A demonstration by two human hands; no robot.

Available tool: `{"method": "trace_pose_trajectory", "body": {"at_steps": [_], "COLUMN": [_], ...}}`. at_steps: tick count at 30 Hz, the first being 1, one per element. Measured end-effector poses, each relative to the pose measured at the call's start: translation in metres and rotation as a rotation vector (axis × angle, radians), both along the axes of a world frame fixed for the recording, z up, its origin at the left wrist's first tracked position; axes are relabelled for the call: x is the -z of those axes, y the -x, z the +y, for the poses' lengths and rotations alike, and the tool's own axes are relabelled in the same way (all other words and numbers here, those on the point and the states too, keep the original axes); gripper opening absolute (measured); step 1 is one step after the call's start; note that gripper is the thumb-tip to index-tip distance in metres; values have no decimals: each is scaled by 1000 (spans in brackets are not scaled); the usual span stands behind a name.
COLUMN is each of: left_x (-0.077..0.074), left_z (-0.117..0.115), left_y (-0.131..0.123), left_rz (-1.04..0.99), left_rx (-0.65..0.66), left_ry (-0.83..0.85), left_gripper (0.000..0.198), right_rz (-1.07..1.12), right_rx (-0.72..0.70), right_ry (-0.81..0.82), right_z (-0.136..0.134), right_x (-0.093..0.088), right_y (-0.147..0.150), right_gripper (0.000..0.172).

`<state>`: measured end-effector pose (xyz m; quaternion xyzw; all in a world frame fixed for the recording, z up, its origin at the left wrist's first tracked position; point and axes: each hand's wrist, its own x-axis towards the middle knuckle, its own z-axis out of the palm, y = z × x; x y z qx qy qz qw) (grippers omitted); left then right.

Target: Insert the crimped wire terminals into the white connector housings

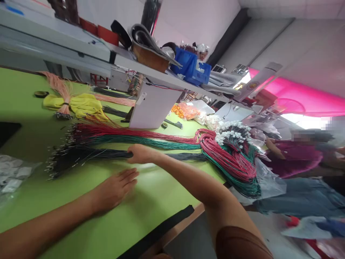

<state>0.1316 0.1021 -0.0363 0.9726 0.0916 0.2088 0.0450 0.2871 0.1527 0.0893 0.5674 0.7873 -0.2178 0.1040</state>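
Observation:
A bundle of black wires [107, 154] lies along the green table, its loose ends with small metal tips fanned out at the left. My right hand [143, 154] is closed around this bundle near its middle. Beyond it, green wires [134, 142] and red wires [151, 135] run alongside. At the right all three bend into a thick coil [229, 158] topped with white connectors [233, 132]. My left hand [114, 189] hovers over or rests on the table nearer to me, fingers stretched out and holding nothing; contact with the tabletop cannot be told.
A yellow cloth [87, 104] and a tied bundle of pink wires [64, 95] lie at the far left. A white upright panel [153, 108] stands behind the wires under a loaded shelf [164, 77]. Bagged white parts [13, 174] sit at the left. A person [293, 154] is at the right.

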Motion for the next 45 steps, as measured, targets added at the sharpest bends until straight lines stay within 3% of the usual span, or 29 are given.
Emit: {"method": "trace_pose_trajectory", "body": {"at_steps": [3,6,9,11,13,14,16,18,20,22,23,25,27,29,31,32,34,37,39,41,45], "left_x": [-12,-17,-7,5,17,22,30,34,35,35,35,35,35,34,31,30,25,17,9,1,-16], "left_z": [22,49,65,68,66,65,62,60,60,61,62,64,66,68,69,68,66,63,65,75,101], "left_y": [-33,-49,-42,-34,-28,-25,-20,-14,-6,1,4,6,6,4,3,3,5,8,11,16,44], "left_rz": [-13,-49,-50,-42,-48,-55,-71,-83,-89,-84,-78,-66,-59,-59,-61,-61,-63,-86,-118,-164,-289], "left_rx": [-258,-439,-499,-476,-475,-489,-526,-559,-563,-527,-503,-459,-435,-431,-434,-429,-404,-366,-362,-362,-388], "left_ry": [3,36,69,84,91,93,93,87,81,84,89,107,129,153,183,203,254,365,460,567,741], "left_gripper": [49,52,48,43,42,43,45,47,48,46,45,43,44,47,49,49,48,46,45,37,34], "right_rz": [58,199,457,569,533,460,233,190,195,224,284,358,371,318,299,304,331,521,645,759,893], "right_rx": [44,92,186,291,358,366,285,239,222,246,281,296,325,364,356,355,381,511,598,654,683], "right_ry": [-82,-154,-309,-437,-430,-363,-59,19,-5,-120,-261,-355,-244,-31,38,41,-18,-288,-313,-303,-323], "right_z": [-1,-20,-54,-79,-99,-106,-115,-122,-134,-148,-156,-167,-173,-175,-177,-180,-193,-222,-239,-247,-245], "right_x": [-42,-96,-147,-159,-145,-129,-92,-69,-75,-105,-120,-138,-127,-98,-74,-71,-86,-132,-148,-143,-102], "right_y": [-8,-37,-72,-82,-74,-63,-36,-15,-14,-33,-45,-62,-61,-45,-32,-31,-41,-75,-95,-105,-101], "right_gripper": [19,22,27,29,28,28,30,31,28,26,29,36,36,30,25,25,30,44,45,46,44]}}
